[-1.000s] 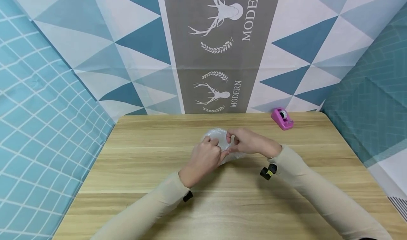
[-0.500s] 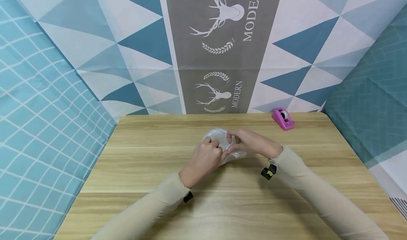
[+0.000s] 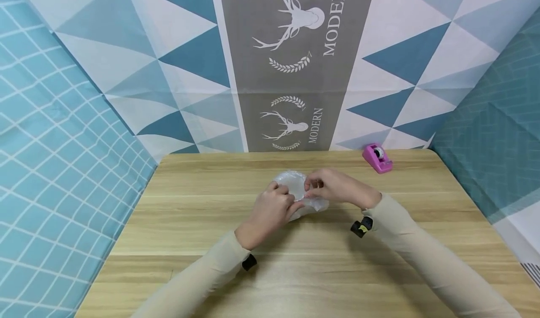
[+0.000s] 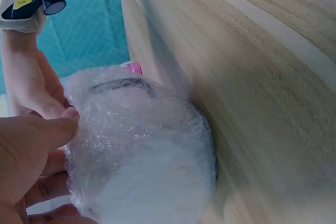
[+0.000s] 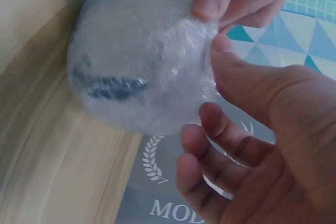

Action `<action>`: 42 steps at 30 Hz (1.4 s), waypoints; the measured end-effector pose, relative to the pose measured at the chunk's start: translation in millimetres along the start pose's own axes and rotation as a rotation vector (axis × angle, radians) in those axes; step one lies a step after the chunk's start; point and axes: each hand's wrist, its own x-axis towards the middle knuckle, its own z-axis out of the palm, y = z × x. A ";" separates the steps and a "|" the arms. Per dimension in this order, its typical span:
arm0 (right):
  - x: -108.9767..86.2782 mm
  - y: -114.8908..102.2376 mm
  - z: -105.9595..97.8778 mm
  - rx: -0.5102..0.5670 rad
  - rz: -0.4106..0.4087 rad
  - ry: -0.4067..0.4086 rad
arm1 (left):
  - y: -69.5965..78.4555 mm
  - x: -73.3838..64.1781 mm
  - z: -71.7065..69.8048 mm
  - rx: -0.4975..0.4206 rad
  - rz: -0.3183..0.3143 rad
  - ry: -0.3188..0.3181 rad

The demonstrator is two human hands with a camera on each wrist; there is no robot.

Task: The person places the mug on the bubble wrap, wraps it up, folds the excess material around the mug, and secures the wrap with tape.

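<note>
A rounded object wrapped in clear bubble wrap (image 3: 294,183) stands near the middle of the table in the head view, its round top facing up. What lies under the wrap I cannot tell; a dark curved mark shows through it. My left hand (image 3: 270,208) grips its near left rim, thumb on the outside of the bubble wrap (image 4: 142,150) and fingers over the top edge. On the right side, my right hand (image 3: 337,187) pinches the upper edge of the bubble wrap (image 5: 142,61) between thumb and forefinger, close to the left thumb; its other fingers are bent.
A pink tape dispenser (image 3: 377,158) sits at the back right of the wooden table (image 3: 202,182). Patterned cloth (image 3: 287,74) hangs behind the table's back edge, with blue cloth along both sides.
My right hand has shifted slightly right, away from the left thumb, with its fingers drawn closer together. The left hand keeps its grip on the wrapped object.
</note>
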 end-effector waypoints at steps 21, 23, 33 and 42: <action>-12.6 4.1 8.4 -0.221 -0.205 0.081 | -34.4 -4.7 -2.2 -0.241 0.148 0.006; -15.4 2.4 8.5 -0.235 -0.206 0.061 | -39.1 -6.9 -1.1 -0.270 0.147 -0.001; -22.5 -9.5 17.7 -0.315 -0.250 0.095 | -48.0 -24.3 0.2 -0.474 -0.005 -0.071; -21.5 -18.3 32.9 -0.280 -0.243 0.190 | -45.7 -42.1 -10.9 -0.635 -0.219 0.029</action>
